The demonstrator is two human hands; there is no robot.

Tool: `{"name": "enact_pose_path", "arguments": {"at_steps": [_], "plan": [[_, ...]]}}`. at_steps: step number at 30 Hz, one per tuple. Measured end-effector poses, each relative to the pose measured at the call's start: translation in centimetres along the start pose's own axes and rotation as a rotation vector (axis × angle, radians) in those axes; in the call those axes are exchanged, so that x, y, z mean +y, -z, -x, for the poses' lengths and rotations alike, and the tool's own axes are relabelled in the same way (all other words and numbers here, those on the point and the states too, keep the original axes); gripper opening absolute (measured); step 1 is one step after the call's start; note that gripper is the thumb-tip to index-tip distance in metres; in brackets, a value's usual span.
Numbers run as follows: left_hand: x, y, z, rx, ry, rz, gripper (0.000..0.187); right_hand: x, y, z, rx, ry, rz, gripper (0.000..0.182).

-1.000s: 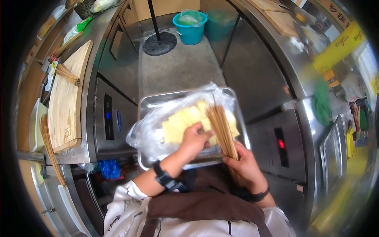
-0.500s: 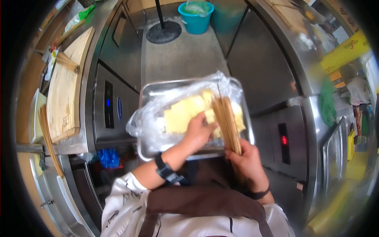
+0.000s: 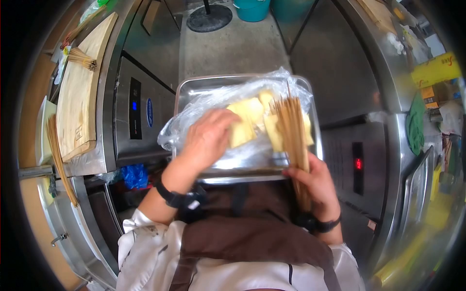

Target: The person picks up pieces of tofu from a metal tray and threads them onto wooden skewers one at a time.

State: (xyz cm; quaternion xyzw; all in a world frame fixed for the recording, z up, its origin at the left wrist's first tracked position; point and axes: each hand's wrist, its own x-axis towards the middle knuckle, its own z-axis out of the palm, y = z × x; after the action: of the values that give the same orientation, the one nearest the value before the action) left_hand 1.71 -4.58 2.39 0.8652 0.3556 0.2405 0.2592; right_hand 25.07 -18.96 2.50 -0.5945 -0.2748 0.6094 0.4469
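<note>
My right hand (image 3: pixel 315 186) is wrapped around a thick bundle of bamboo skewers (image 3: pixel 292 131), tips up, over the right side of a metal tray (image 3: pixel 194 87). One skewer sticks up above the others. My left hand (image 3: pixel 206 138), somewhat blurred, reaches into the tray with curled fingers on the left side of a stack of flat yellow slices (image 3: pixel 245 128); its fingertips are partly hidden. More yellow slices (image 3: pixel 274 133) lie behind and beside the skewers. Crumpled clear plastic (image 3: pixel 187 123) lines the tray beneath the slices.
On the left counter a wooden board (image 3: pixel 85 106) bears a small skewer bundle (image 3: pixel 81 59), with long skewers (image 3: pixel 58 155) near its front. Steel cabinets (image 3: pixel 335 63) flank the aisle. A stand base (image 3: pixel 208 18) and teal bucket (image 3: pixel 252 9) stand on the floor ahead.
My left hand has moved left and back from the skewer side to the left part of the slices. The slices have shifted apart, baring plastic between them. The right hand keeps the skewers.
</note>
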Motion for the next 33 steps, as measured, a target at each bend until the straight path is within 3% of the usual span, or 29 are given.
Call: {"name": "enact_pose_path", "arguments": {"at_steps": [1, 10, 19, 33], "plan": [[-0.6, 0.4, 0.0, 0.012, -0.111, -0.165, 0.035, -0.1, 0.0, -0.1, -0.010, -0.008, -0.011, 0.029], [-2.6, 0.0, 0.2, -0.145, -0.300, -0.082, 0.029, 0.1, -0.3, -0.5, -0.028, -0.039, -0.049, 0.028], [-3.3, 1.1, -0.9, -0.225, -0.310, 0.059, 0.016, 0.0, 0.0, -0.9, -0.068, -0.045, -0.142, 0.034], [-3.7, 1.3, -1.5, -0.255, -0.270, 0.124, 0.012, -0.4, -0.2, -0.9, -0.062, -0.055, -0.139, 0.027]]}}
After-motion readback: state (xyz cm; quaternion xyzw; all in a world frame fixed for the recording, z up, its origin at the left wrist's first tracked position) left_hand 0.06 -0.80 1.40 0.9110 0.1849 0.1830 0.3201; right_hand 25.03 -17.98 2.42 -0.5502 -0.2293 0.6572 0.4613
